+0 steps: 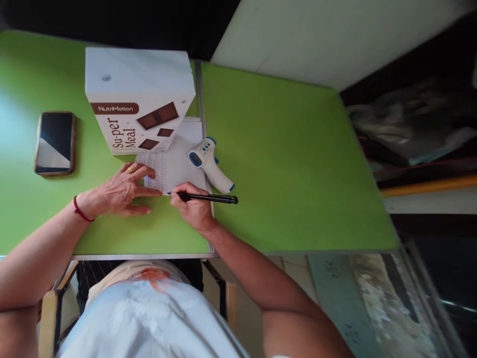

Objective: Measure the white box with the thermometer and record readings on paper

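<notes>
My right hand [194, 208] is closed around a black pen [212, 198], its tip touching the lower edge of a white sheet of paper [182, 164]. Rows of small handwriting cover the left part of that sheet. With fingers spread, my left hand [121, 191] lies flat on the table, its fingertips on the paper's left side. A white box [139, 74] with brown bars printed on it stands just behind, hiding part of the paper. Against the paper's right side rests a white and blue infrared thermometer [211, 166].
A smartphone [55, 143] in a brown case lies on the left of the green table [283, 164]. A metal seam [201, 99] crosses the tabletop. Behind is a pale wall [290, 40]; a shelf with a plastic bag [402, 119] is at the right.
</notes>
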### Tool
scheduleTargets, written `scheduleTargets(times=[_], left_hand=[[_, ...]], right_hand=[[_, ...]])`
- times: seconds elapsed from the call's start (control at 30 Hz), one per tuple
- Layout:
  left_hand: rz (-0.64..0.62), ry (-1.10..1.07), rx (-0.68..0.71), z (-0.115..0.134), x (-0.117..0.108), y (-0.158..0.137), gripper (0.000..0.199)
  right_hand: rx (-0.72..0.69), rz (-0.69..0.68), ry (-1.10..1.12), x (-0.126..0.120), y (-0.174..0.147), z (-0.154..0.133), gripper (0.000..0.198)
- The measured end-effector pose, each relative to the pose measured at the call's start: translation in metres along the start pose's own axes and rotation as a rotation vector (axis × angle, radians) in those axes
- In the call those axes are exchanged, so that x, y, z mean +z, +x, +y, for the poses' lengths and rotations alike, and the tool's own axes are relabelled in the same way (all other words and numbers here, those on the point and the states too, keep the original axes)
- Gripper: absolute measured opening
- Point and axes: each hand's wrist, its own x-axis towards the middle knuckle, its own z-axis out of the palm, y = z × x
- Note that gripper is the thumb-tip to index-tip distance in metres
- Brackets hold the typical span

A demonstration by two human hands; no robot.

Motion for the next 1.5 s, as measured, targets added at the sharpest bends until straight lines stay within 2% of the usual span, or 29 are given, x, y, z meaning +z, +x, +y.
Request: scheduleTargets(times=[0.43, 0.63, 0.8, 1.0, 1.1, 1.23, 1.37, 1.43, 1.5], left_hand=[[-0.026, -0.006, -0.045, 0.003, -0.003, 0.002, 0.041], [-0.031, -0.008, -0.045, 0.002, -0.004, 0.002, 0.042], [-0.036, -0.006, -0.034, 0.003, -0.004, 0.002, 0.038], [0.005, -0.005, -0.044, 0.003, -0.004, 0.003, 0.031], [0.015, 0.000, -0.039, 0.001, -0.004, 0.002, 0.027], [0.046, 0.021, -0.026, -0.001, -0.005, 0.001, 0.023], [0.157, 0.007, 0.016, -0.004, -0.006, 0.003, 0.026], [0.316, -0.025, 0.033, -0.005, -0.008, 0.005, 0.032], [0.561, -0.036, 0.011, -0.004, -0.012, 0.005, 0.041]], right_hand=[[0.056, -0.032, -0.010, 0.000, 0.001, -0.002, 0.015], [0.004, -0.003, -0.043, 0.000, 0.001, 0.000, 0.015], [-0.122, 0.084, -0.114, -0.003, 0.001, 0.003, 0.012], [-0.298, 0.124, -0.341, -0.011, 0.007, 0.023, 0.037], [-0.253, 0.094, -0.461, -0.015, 0.008, 0.038, 0.051], [-0.184, 0.044, -0.560, -0.013, 0.010, 0.050, 0.052], [-0.189, 0.032, -0.565, -0.011, 0.014, 0.048, 0.050], [-0.210, 0.045, -0.552, -0.012, 0.016, 0.043, 0.047], [-0.231, 0.074, -0.538, -0.012, 0.017, 0.038, 0.040]])
